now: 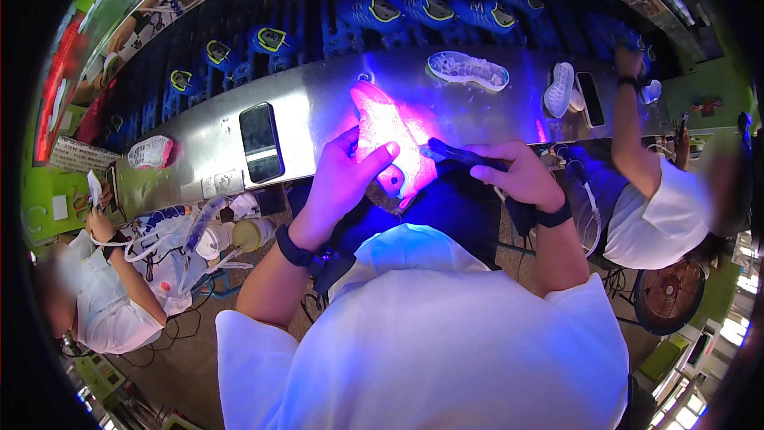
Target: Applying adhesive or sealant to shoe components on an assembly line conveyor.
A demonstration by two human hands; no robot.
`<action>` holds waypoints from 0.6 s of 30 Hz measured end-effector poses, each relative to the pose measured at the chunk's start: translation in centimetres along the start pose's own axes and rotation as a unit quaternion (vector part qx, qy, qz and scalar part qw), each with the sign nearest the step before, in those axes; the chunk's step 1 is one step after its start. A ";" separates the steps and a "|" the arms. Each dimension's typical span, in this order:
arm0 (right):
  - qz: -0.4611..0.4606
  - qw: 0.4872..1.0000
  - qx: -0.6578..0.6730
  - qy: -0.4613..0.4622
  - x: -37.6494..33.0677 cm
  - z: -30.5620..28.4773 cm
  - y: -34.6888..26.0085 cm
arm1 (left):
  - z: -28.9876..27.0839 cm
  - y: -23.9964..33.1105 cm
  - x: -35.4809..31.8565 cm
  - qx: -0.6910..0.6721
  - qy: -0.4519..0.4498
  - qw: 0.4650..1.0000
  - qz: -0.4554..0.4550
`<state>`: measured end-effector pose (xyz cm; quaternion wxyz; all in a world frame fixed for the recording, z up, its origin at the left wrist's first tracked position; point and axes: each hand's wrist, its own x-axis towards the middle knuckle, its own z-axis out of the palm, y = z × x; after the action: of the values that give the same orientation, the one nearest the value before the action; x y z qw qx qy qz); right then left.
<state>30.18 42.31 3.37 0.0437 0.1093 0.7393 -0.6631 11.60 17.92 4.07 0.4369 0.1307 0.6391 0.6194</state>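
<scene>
In front of me, my left hand (338, 179) is closed on a shoe (387, 139), its thumb lying across the side. Bright pink-violet light washes over the shoe, and glare hides much of its surface. My right hand (524, 177) grips a dark, slim-handled tool (461, 154). The head of this tool points at the right side of the shoe, close to it; whether they touch I cannot tell, nor the tool's exact kind. A pale shoe sole (468, 72) lies on the metal bench (318, 99) beyond my hands.
A dark phone (261, 142) lies left of my hands, and another phone (590, 99) beside pale soles (559, 89) at right. Blue shoes (434, 9) stand along the dark roller conveyor (318, 8). People work on both sides; one arm (629, 123) reaches over at right.
</scene>
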 end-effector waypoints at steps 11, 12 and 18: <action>-0.038 0.977 -0.161 0.132 -2.6 0.5 0.9 | 0.7 -2.0 2.0 -0.043 0.033 0.995 -0.088; -0.040 0.978 -0.158 0.127 -2.5 0.4 0.6 | 0.7 -2.0 2.0 -0.043 0.039 0.994 -0.089; -0.055 0.964 -0.236 0.106 -1.5 -0.4 -2.4 | 0.6 -2.2 1.1 -0.203 0.016 0.968 -0.149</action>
<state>31.17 42.33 6.04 -0.0470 0.1241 0.8802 -0.4557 12.24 18.69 1.77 0.5314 -0.0675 0.5193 0.6659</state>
